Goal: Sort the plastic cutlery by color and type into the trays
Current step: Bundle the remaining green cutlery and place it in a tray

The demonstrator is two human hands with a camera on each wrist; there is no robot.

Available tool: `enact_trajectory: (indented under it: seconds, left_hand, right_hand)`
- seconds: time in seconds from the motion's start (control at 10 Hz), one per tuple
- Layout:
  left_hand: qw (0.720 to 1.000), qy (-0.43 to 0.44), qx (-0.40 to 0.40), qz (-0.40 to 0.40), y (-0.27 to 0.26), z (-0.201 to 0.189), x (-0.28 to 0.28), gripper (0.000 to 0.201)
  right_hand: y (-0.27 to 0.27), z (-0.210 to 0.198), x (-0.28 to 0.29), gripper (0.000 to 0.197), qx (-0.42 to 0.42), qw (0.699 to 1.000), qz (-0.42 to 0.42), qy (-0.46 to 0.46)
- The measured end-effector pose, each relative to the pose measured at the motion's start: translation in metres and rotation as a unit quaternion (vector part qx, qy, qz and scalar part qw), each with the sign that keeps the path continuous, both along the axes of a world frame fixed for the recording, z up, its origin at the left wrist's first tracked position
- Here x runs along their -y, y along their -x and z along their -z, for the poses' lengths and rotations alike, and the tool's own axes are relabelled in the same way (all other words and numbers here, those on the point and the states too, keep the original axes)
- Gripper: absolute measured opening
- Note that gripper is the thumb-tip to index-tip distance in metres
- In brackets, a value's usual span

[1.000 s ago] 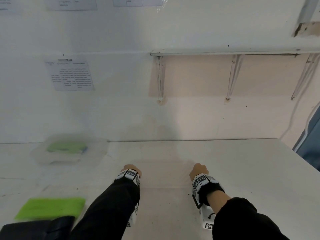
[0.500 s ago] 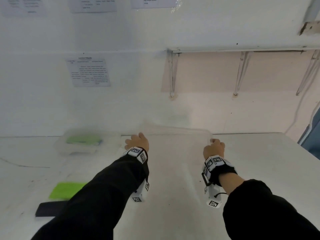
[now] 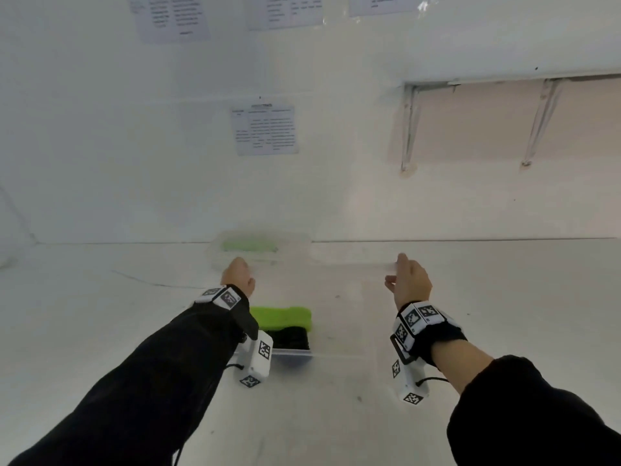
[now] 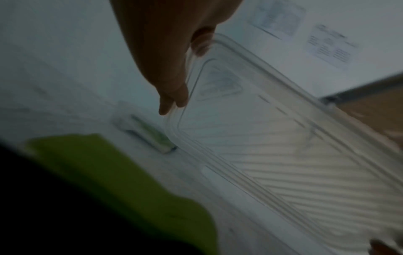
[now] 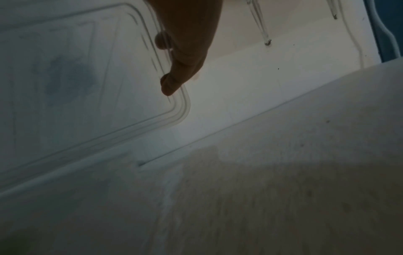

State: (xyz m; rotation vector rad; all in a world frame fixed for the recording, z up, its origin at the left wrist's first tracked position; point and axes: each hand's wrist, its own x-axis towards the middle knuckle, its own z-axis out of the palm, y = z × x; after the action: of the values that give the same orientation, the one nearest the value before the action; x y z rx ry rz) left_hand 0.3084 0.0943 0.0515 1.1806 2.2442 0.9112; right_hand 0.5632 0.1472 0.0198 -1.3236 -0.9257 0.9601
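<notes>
- Nearest to us, both forearms reach forward over the white counter, each in a black sleeve with a wrist band of printed markers.
- Between the arms, close to the left wrist, we see a pile of green cutlery lying against a pile of black cutlery; blur keeps us from telling forks, knives or spoons apart.
- The left hand takes the left end of a clear plastic tray; its grip pinches the rim, with a thumb pad seen through the plastic on one side and fingers on the other.
- The right hand has the opposite end of that tray, a grip with the fingertips along the outside of the rim near a rounded corner and another finger pad pressed on the other face.
- The tray is held up off the counter between the two hands and nothing shows inside it; its base is ribbed.
- Farther on, at the back edge of the counter against the wall, a second clear tray holds green cutlery.
- On the white wall beyond, we see printed sheets, too small to read, and to the right a shelf on brackets.
</notes>
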Motion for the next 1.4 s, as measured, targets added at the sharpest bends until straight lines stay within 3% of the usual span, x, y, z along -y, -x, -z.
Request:
enact_trajectory:
  seconds: [0.1,0.2,0.3,0.4,0.5,0.7,1.0,1.1,1.2,1.3,1.4]
  left_hand:
    - [0.999,0.033,0.035,-0.014,0.031,0.019,0.024,0.035]
    - [0.99,0.013,0.134,-0.031,0.054,0.034,0.028,0.037]
    - [0.997,0.045,0.057,0.007,0.058,0.038,0.038,0.05]
    - [0.997,0.064,-0.032,0.04,0.059,0.038,0.044,0.045]
    - [0.995,0.062,-0.058,0.043,0.056,0.041,0.047,0.035]
    - [0.997,0.072,-0.028,0.016,0.056,0.041,0.053,0.046]
    - [0.993,0.002,0.098,-0.063,0.055,0.065,0.059,0.031]
    - [0.992,-0.016,0.098,-0.074,0.055,0.069,0.058,0.007]
    - [0.993,-0.021,0.091,-0.074,0.056,0.071,0.061,0.032]
    - [0.993,-0.007,0.102,-0.066,0.055,0.072,0.064,0.038]
    - [0.991,-0.025,0.118,-0.053,0.057,0.074,0.066,0.022]
  right_hand:
    - [0.019,0.016,0.02,0.013,0.073,0.997,-0.029,0.011]
    - [0.029,0.027,0.038,0.026,0.16,0.985,-0.051,0.032]
    - [0.033,0.031,0.051,0.034,0.213,0.973,-0.068,0.063]
    - [0.036,0.031,0.057,0.032,0.287,0.954,-0.07,0.059]
    - [0.042,0.029,0.06,0.031,0.333,0.938,-0.077,0.057]
    - [0.044,0.033,0.059,0.04,0.41,0.897,-0.101,0.128]
    - [0.045,0.041,0.057,0.029,0.395,0.906,-0.069,0.133]
    - [0.046,0.044,0.056,0.029,0.405,0.904,-0.077,0.11]
    - [0.046,0.045,0.056,0.028,0.387,0.914,-0.064,0.101]
    - [0.048,0.045,0.057,0.03,0.367,0.922,-0.04,0.116]
    - [0.053,0.044,0.057,0.033,0.354,0.922,-0.038,0.152]
